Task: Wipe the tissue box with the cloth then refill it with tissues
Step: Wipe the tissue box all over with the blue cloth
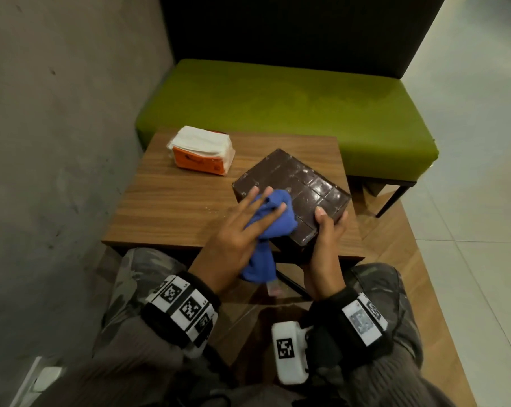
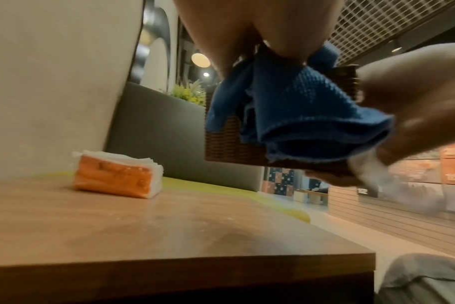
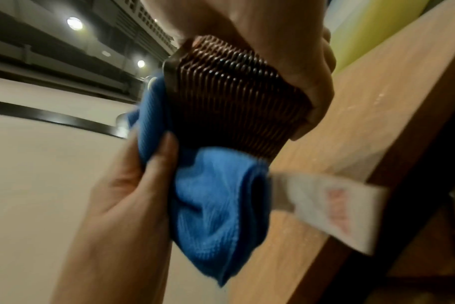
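The dark brown woven tissue box (image 1: 295,180) is held tilted above the wooden table (image 1: 172,207), a flat panelled face turned up. My right hand (image 1: 327,230) grips its near right corner, thumb on top and fingers underneath. My left hand (image 1: 248,224) lies on the blue cloth (image 1: 280,199) with fingers straight and spread, pressing it onto the box's near left part. In the right wrist view the left thumb (image 3: 165,148) pinches the bunched cloth (image 3: 216,205) against the box's ribbed side (image 3: 229,102). The cloth's loose end hangs below the table edge.
An orange pack of white tissues (image 1: 201,155) lies at the table's far left, also in the left wrist view (image 2: 117,176). A green bench (image 1: 292,113) stands behind the table and a grey wall (image 1: 57,127) runs along the left. A white label (image 3: 330,207) dangles from the cloth.
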The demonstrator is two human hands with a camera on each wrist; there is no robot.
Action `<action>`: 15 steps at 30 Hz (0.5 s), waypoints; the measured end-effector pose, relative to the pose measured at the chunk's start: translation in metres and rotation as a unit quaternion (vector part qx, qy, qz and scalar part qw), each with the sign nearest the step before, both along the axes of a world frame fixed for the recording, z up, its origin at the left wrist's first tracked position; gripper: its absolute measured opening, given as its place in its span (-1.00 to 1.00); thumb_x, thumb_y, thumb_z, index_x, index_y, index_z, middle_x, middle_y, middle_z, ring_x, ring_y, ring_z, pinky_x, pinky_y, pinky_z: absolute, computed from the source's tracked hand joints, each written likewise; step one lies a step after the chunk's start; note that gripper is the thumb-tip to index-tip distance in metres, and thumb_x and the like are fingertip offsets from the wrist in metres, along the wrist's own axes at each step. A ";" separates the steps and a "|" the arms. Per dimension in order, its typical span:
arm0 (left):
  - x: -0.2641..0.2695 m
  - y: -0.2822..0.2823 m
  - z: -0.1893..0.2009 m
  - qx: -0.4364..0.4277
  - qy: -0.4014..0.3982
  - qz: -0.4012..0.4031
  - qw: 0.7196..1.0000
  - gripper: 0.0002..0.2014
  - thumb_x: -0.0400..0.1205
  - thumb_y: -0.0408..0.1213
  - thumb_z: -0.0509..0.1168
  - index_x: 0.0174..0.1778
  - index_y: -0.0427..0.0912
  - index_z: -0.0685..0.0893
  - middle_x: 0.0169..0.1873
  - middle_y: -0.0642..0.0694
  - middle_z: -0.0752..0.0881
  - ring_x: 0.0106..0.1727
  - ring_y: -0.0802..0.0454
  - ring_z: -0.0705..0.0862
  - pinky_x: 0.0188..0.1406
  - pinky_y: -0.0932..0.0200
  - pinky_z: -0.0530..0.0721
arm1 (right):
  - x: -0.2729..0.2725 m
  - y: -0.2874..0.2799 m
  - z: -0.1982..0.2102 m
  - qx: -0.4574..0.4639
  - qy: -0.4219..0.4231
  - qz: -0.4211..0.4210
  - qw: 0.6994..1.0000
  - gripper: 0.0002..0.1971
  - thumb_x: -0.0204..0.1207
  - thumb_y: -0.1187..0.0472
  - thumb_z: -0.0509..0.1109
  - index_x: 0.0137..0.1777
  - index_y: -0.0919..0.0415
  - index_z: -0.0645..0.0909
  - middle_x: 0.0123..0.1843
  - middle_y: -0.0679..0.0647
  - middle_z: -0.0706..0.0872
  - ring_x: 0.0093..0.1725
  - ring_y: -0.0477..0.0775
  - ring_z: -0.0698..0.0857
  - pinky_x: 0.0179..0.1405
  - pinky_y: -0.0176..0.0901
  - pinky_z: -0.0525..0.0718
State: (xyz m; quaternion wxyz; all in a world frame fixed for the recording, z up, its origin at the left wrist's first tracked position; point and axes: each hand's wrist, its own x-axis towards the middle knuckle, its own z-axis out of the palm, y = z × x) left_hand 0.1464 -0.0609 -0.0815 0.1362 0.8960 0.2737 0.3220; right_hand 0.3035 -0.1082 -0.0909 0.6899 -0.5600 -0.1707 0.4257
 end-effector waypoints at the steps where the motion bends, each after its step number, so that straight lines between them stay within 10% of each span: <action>1: -0.004 0.005 -0.003 -0.057 -0.026 0.037 0.997 -0.42 0.63 -0.50 0.13 0.57 -0.04 0.28 0.61 -0.09 0.19 0.64 -0.05 0.14 0.59 0.06 0.22 | 0.002 -0.002 -0.005 -0.013 0.007 0.012 1.000 -0.04 0.33 -0.23 0.39 0.66 -0.21 -0.07 0.58 0.07 0.41 0.43 0.14 0.56 0.43 0.34 0.51; 6: -0.023 0.020 0.001 -0.310 -0.186 0.165 0.918 -0.60 0.70 -0.42 0.16 0.48 -0.12 0.45 0.40 0.00 0.50 0.40 0.13 0.48 0.31 0.54 0.41 | 0.016 -0.004 -0.021 -0.038 0.007 0.014 0.999 -0.18 0.51 -0.11 0.33 0.68 -0.09 -0.01 0.53 0.10 0.46 0.35 0.06 0.62 0.40 0.20 0.58; 9: -0.031 0.021 0.003 -0.399 -0.237 0.182 0.867 -0.71 0.71 -0.31 0.17 0.33 -0.01 0.56 0.23 0.14 0.64 0.25 0.36 0.59 0.35 0.38 0.49 | 0.024 0.008 -0.026 -0.092 0.010 -0.017 0.996 -0.16 0.47 -0.15 0.34 0.68 -0.13 -0.01 0.55 0.07 0.42 0.40 0.09 0.54 0.43 0.21 0.52; 12: -0.036 0.016 0.006 -0.491 -0.298 0.169 0.801 -0.77 0.67 -0.26 0.23 0.21 0.03 0.64 0.18 -0.02 0.73 0.24 0.07 0.67 0.34 0.07 0.56 | 0.038 0.020 -0.033 -0.129 0.010 -0.052 0.990 -0.19 0.57 -0.09 0.29 0.70 -0.07 -0.10 0.62 0.08 0.29 0.48 0.10 0.40 0.49 0.14 0.42; 15: -0.032 0.007 0.017 -0.521 -0.327 0.121 0.779 -0.76 0.72 -0.28 0.09 0.15 0.01 0.64 0.19 -0.06 0.71 0.15 0.08 0.70 0.23 0.18 0.58 | 0.048 0.028 -0.035 -0.151 -0.017 -0.062 0.987 -0.21 0.62 -0.09 0.23 0.72 -0.01 -0.13 0.65 0.09 0.25 0.57 0.17 0.30 0.45 0.01 0.31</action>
